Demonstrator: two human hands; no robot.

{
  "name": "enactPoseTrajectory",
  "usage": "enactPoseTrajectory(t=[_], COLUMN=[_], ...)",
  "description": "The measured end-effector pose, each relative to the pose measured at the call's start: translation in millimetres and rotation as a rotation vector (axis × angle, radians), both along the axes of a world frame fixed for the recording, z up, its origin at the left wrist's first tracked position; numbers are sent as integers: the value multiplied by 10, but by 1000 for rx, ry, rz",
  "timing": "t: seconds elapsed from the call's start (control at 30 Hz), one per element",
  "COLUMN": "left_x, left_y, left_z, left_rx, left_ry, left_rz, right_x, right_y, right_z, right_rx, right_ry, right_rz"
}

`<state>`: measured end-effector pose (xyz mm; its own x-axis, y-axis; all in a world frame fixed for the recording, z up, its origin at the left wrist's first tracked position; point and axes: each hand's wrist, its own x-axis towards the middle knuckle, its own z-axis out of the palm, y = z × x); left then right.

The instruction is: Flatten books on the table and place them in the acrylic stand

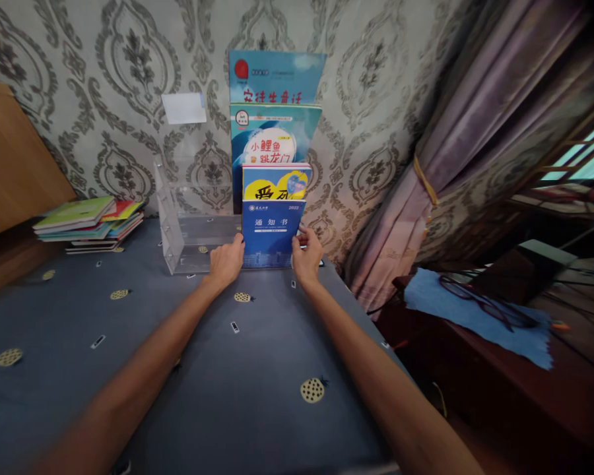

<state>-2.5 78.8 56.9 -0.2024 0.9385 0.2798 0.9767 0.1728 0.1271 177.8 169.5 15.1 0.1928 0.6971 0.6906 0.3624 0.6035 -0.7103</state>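
A dark blue booklet stands upright in the front slot of a clear acrylic stepped rack. My left hand grips its left lower edge with curled fingers. My right hand pinches its right edge. Behind it, in rising tiers, stand a yellow-and-blue book, a teal book with a white circle and a light blue book with red characters. The left half of the rack holds nothing.
A stack of thin colourful books lies at the left on the dark blue pineapple-print cloth. A patterned wall is behind. A purple curtain hangs at right, above a dark side table with a blue cloth and glasses.
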Motion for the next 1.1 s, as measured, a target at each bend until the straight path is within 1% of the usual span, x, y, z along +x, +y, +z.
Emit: enactPoseTrajectory(t=[0.53,0.87,1.1], left_x=[-22,-78,-76], left_y=[-35,-6,-5], left_z=[52,28,25], left_rx=[-13,47,47], left_ry=[-12,-29,-41], left_rz=[-45,-96,-109], right_x=[19,20,14], right_y=[1,4,-2], right_z=[-7,-18,-21], right_rx=[-13,-3,-14], right_ry=[11,23,24], right_rz=[16,14,6])
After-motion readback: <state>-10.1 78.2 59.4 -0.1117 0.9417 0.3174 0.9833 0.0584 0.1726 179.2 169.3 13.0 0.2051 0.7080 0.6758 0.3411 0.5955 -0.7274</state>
